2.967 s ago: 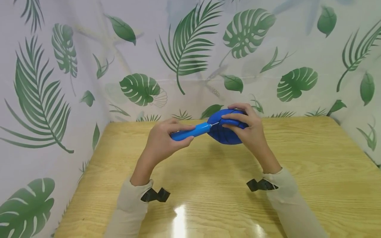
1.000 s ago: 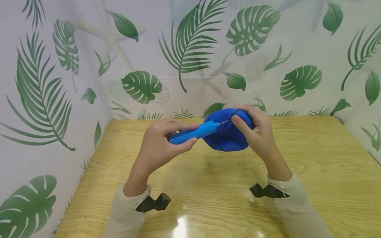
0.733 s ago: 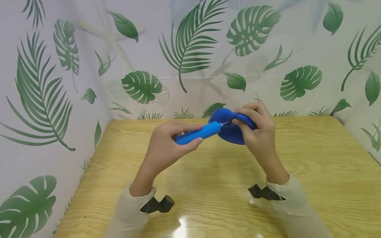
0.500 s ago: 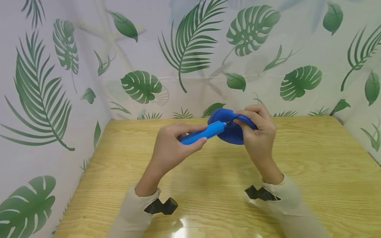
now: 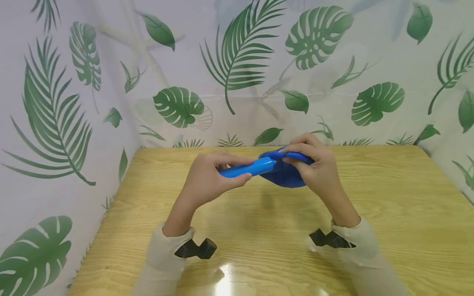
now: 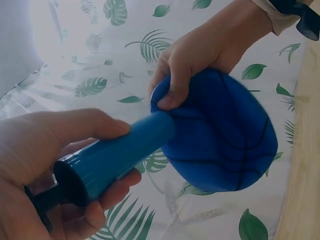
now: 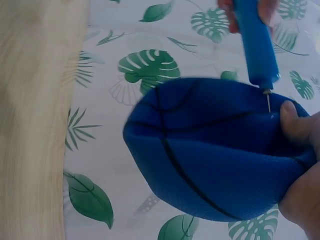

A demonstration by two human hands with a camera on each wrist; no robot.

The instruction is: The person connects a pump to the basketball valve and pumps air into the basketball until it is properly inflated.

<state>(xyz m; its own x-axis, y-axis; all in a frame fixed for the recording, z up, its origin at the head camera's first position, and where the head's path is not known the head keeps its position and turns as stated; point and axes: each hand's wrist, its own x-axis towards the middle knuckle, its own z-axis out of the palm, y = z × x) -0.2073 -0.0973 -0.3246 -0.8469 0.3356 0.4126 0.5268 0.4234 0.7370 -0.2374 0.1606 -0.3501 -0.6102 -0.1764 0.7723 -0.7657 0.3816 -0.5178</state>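
Hands, left (image 5: 205, 176) round blue pump (image 5: 249, 167), right (image 5: 319, 169) round crumpled ball (image 5: 286, 176), angled inward above table (image 5: 255, 230)

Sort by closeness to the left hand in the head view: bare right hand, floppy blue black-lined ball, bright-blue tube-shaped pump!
1. Pump: in the left hand.
2. Ball: by the pump's tip.
3. Right hand: rightmost, gripping the ball.

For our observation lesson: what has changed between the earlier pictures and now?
The blue pump has moved rightward, closer to the blue ball, which looks more folded; less needle shows in the head view. The left hand still holds the pump, the right hand the ball.
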